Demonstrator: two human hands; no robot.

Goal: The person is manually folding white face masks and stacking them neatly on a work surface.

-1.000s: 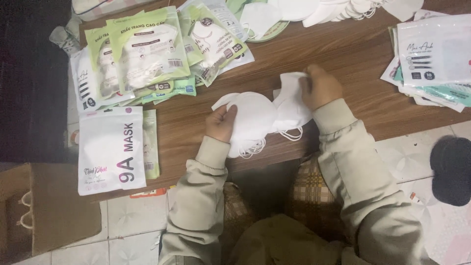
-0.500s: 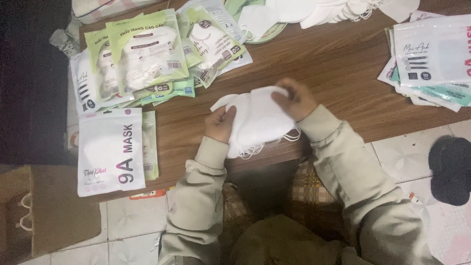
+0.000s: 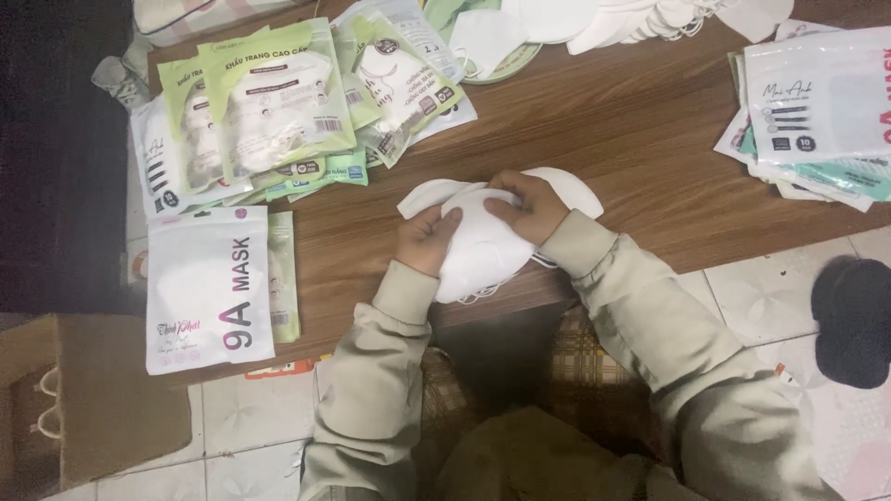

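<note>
Both hands [image 3: 478,223] on masks [image 3: 483,250]

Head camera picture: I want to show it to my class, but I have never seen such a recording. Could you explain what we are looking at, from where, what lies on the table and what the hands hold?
The view comes from a camera worn on a person's head, looking down at their own two bare hands. There is no machine. The left hand and right hand both press on a stack of white face masks at the near edge of a wooden table. To the left lie green-and-white mask packets and a white pouch. More pouches lie on the right, and loose white masks at the far edge.
</note>
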